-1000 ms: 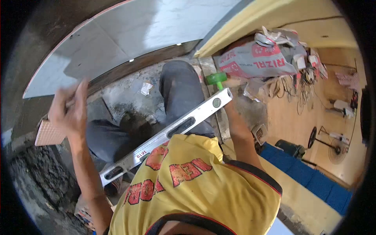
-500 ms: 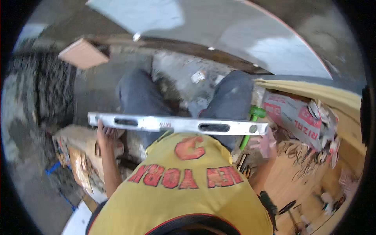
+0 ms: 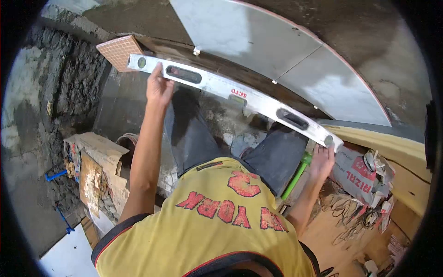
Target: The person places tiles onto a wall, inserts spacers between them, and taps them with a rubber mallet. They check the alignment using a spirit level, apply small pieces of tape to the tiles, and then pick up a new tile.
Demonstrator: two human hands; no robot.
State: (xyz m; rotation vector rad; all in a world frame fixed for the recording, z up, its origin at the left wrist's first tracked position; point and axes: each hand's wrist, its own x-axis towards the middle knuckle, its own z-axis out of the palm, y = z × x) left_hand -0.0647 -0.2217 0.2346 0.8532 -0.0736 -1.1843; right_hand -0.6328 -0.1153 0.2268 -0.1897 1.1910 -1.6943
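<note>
1. In the head view, my silver level [image 3: 217,85] sits aslant, held over my knees, just beside the low edge of the big pale tiles [image 3: 272,46]. I can't tell if it touches them.
2. My left hand [image 3: 159,90] pinches the level near its left end, by the left part of the big pale tiles. A tile with little squares [image 3: 119,51] is behind that end, left of the big pale tiles.
3. My right hand [image 3: 322,161] pinches the other end with its fingertips, below the right part of the big pale tiles. The green handle [image 3: 295,179] is near that hand, lower down from the big pale tiles.
4. I think the level is stiff and not too heavy, but long, so one hand might let it tip. Its smooth metal could slip. The bubble windows could crack if bumped. The long holes look like the best spots to grab, one hand at each.
</note>
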